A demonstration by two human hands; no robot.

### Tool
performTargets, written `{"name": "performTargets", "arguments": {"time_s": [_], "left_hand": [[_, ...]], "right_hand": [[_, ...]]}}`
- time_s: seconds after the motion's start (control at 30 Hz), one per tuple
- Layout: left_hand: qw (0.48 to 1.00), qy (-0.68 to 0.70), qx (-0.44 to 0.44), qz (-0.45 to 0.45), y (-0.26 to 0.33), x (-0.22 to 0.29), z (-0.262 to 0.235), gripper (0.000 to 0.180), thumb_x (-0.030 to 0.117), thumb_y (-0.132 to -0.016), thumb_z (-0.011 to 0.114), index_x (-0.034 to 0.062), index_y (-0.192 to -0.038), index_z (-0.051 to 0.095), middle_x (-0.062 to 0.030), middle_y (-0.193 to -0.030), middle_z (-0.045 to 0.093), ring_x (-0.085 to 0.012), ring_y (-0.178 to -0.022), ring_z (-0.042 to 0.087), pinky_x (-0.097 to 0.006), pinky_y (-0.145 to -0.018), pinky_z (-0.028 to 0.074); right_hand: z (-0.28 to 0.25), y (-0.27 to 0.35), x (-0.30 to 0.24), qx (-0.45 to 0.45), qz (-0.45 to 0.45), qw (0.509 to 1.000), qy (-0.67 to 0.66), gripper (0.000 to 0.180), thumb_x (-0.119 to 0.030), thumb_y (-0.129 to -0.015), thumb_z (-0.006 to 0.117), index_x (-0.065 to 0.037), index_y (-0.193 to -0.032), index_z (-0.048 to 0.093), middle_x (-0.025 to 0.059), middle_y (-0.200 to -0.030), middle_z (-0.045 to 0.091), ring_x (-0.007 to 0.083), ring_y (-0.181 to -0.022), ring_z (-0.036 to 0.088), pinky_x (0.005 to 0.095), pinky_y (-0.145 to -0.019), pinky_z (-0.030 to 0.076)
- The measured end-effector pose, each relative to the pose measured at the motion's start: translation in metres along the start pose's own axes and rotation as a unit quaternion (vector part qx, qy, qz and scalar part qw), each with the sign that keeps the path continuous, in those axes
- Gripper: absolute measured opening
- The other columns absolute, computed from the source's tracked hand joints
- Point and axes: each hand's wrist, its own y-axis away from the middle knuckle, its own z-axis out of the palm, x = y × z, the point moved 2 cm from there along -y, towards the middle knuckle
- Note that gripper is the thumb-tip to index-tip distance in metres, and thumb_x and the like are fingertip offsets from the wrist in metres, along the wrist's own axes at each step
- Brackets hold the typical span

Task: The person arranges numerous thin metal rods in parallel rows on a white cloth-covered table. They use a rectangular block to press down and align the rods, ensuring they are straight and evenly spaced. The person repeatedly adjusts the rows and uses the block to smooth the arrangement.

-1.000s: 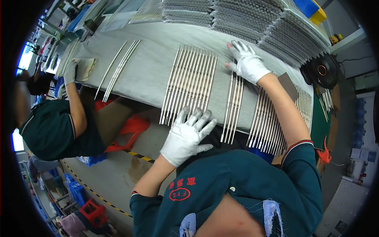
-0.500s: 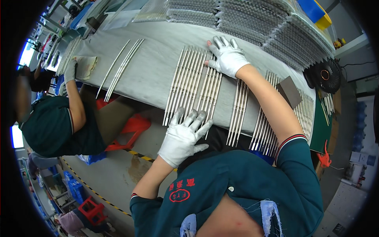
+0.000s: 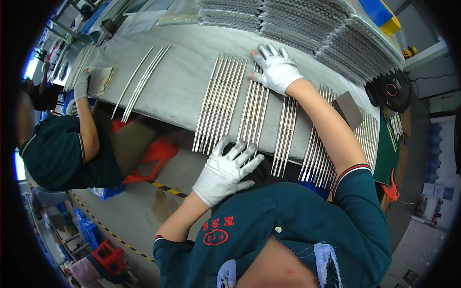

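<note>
Metal rods (image 3: pixel 253 111) under flat right hand (image 3: pixel 277 72), left hand (image 3: pixel 225 170) spread at rod ends — fan (image 3: pixel 390 90), co-worker nearby.

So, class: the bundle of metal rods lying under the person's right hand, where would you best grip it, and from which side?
Probably at the near ends of the rod bundle, coming from the table edge. The rods lie flat, side by side, pointing away from the person, with their near tips about at that edge. The right hand already presses the far ends flat, and the left hand rests by the near tips.
</note>
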Motion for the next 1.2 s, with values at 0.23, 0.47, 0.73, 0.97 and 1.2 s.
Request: {"name": "performTargets", "arguments": {"time_s": [0.23, 0.47, 0.73, 0.97, 1.2], "left_hand": [[0.998, -0.019, 0.01, -0.053, 0.013, -0.007, -0.003, 0.069, 0.048, -0.081, 0.072, 0.0171, -0.139, 0.053, -0.0121, -0.142, 0.054, -0.0295, -0.131, 0.052, -0.057, -0.117, 0.026], [1.0, 0.012, 0.019, 0.02, -0.002, 0.005, 0.009, 0.069, 0.05, -0.084, 0.069, 0.0159, -0.142, 0.051, -0.0107, -0.144, 0.054, -0.0295, -0.13, 0.053, -0.059, -0.115, 0.029], [0.999, 0.028, 0.001, 0.036, -0.008, 0.01, 0.016, 0.067, 0.049, -0.085, 0.068, 0.0171, -0.142, 0.052, -0.0082, -0.144, 0.054, -0.0287, -0.131, 0.053, -0.059, -0.114, 0.03], [1.0, 0.008, 0.012, -0.023, 0.009, -0.003, 0.001, 0.07, 0.047, -0.082, 0.072, 0.0177, -0.142, 0.05, -0.0095, -0.142, 0.054, -0.0297, -0.131, 0.051, -0.059, -0.115, 0.027], [1.0, 0.001, 0.004, -0.01, 0.005, -0.001, -0.001, 0.068, 0.047, -0.083, 0.071, 0.0161, -0.141, 0.052, -0.0093, -0.141, 0.054, -0.029, -0.131, 0.051, -0.056, -0.115, 0.029]], "right_hand": [[-0.008, -0.016, -0.02, -0.028, -0.001, 0.999, -0.024, 0.079, -0.064, -0.096, 0.042, -0.012, -0.156, 0.035, 0.0176, -0.162, 0.029, 0.0339, -0.151, 0.024, 0.0525, -0.122, 0.017], [-0.01, 0.012, 0.011, -0.05, 0.01, 0.999, 0.015, 0.081, -0.065, -0.096, 0.043, -0.011, -0.155, 0.035, 0.0174, -0.161, 0.03, 0.0336, -0.151, 0.025, 0.0523, -0.121, 0.018], [-0.01, 0.025, 0.021, -0.056, 0.028, 0.998, 0.022, 0.081, -0.063, -0.095, 0.046, -0.011, -0.156, 0.034, 0.0171, -0.161, 0.03, 0.0338, -0.151, 0.024, 0.0516, -0.122, 0.018], [0.0, -0.004, -0.003, -0.016, 0.016, 1.0, -0.01, 0.081, -0.064, -0.094, 0.046, -0.012, -0.155, 0.036, 0.0173, -0.16, 0.032, 0.0338, -0.151, 0.024, 0.0515, -0.121, 0.017], [-0.002, -0.002, 0.001, -0.025, 0.011, 1.0, -0.014, 0.083, -0.065, -0.094, 0.047, -0.011, -0.156, 0.035, 0.0179, -0.16, 0.032, 0.0337, -0.15, 0.025, 0.0499, -0.121, 0.019]]}}
